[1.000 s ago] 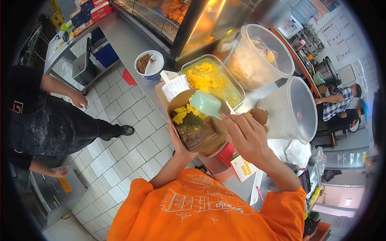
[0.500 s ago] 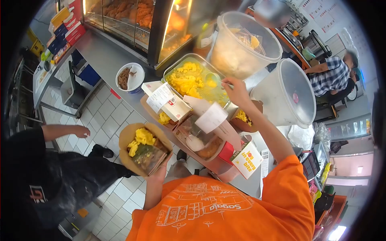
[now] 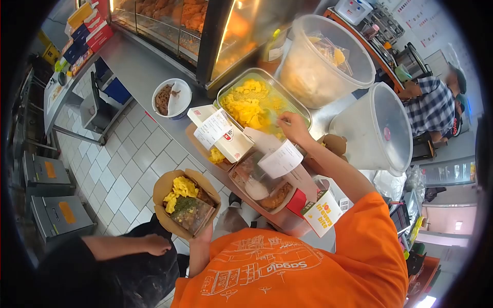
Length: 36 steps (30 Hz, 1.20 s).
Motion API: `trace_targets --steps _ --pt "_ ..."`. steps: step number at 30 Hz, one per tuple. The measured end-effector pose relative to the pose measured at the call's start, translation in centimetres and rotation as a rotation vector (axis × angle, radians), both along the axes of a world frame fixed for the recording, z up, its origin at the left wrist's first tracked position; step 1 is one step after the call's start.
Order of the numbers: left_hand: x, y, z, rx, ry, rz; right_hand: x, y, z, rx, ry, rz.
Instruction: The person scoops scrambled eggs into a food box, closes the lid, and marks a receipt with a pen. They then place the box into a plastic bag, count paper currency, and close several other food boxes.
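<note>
My left hand [image 3: 202, 237] holds up a brown paper food box [image 3: 160, 222] from beneath. Inside it lie yellow scrambled egg [image 3: 181, 192] and a clear packet [image 3: 192, 217] with green and dark contents. Over a metal tray [image 3: 307, 112] of scrambled egg [image 3: 246, 108], my right hand [image 3: 292, 128] has its fingers closed on a pale green see-through scoop [image 3: 270, 120], whose bowl is blurred among the egg. Beside the tray stands a white and brown carton [image 3: 226, 134] with receipts on it. A clear-topped meal box [image 3: 255, 184] is nearer me.
A white tub [image 3: 178, 102] of shredded brown food sits by the heated display case [image 3: 233, 43]. Two large plastic buckets [image 3: 321, 64] [image 3: 377, 131] stand right of the tray. One co-worker's arm [image 3: 126, 247] reaches in low left; another person [image 3: 431, 97] is far right.
My right hand and the scoop have moved lower and nearer over the egg tray. The co-worker at left has shifted down and closer to me. My left hand still holds the food box.
</note>
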<state>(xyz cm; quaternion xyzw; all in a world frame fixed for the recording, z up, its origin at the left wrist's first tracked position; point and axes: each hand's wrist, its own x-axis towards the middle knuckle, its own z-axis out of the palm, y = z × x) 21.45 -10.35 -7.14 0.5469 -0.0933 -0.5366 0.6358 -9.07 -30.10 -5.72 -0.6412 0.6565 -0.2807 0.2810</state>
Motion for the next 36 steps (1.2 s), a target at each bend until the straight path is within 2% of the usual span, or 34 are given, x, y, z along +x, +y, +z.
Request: trace_targets --steps 1,3,4,6,7,10,12,16,18,21,22,24,25,27,31,33,34,36 --pt "0.8 0.0 0.3 0.003 0.002 -0.005 0.1 0.5 -0.2 0.003 0.002 -0.005" --pt "3.0 -0.4 0.3 0.051 0.860 0.232 0.8 0.8 -0.4 -0.079 -0.051 0.056" --pt "3.0 -0.4 0.3 0.055 0.860 0.229 0.8 0.8 0.1 -0.077 -0.051 0.052" --pt "3.0 -0.3 0.4 -0.127 0.770 0.004 1.2 1.2 2.5 -0.149 0.508 0.418" --pt "2.8 -0.4 0.6 -0.148 0.715 -0.032 0.8 1.2 2.4 -0.148 0.508 0.408" --pt "2.4 -0.4 0.3 -0.154 0.750 0.010 -0.4 0.1 1.2 -0.108 0.399 0.390" --pt "2.4 -0.4 0.0 -0.182 0.759 -0.007 -1.1 -0.4 0.2 -0.067 0.060 0.225" --pt "1.9 -0.6 0.5 -0.129 0.844 0.027 -1.5 -0.5 -0.3 0.004 -0.110 0.170" --pt "2.0 -0.5 0.3 -0.149 0.826 0.005 -0.7 0.0 1.6 0.291 -0.256 -0.038" --pt "2.2 -0.4 0.1 -0.009 0.792 0.114 -1.1 0.0 0.9 0.303 -0.364 -0.088" --pt "2.2 -0.3 0.2 -0.007 0.790 0.112 -1.0 0.1 0.5 0.303 -0.366 -0.091" --pt "2.1 -0.3 0.3 -0.100 0.777 0.024 -0.5 0.1 -0.1 0.045 -0.191 0.031" --pt "1.9 -0.4 0.4 -0.102 0.777 0.021 -0.1 -0.1 -0.4 0.043 -0.191 0.029" --pt "1.6 -0.7 0.6 -0.098 0.758 0.011 0.8 -0.5 -0.6 -0.118 -0.017 0.064" --pt "1.5 -0.6 0.2 -0.046 0.896 0.042 0.7 -0.8 -0.1 -0.121 -0.038 0.110" --pt "1.4 -0.7 0.5 -0.074 0.885 0.030 -0.7 -0.9 0.7 0.174 -0.290 -0.035" --pt "1.4 -0.7 0.8 -0.080 0.884 0.035 -1.6 -1.1 0.4 0.172 -0.290 -0.027" --pt "1.3 -0.6 1.4 -0.167 0.798 -0.044 -3.1 -1.6 -0.6 0.324 -0.568 -0.184"
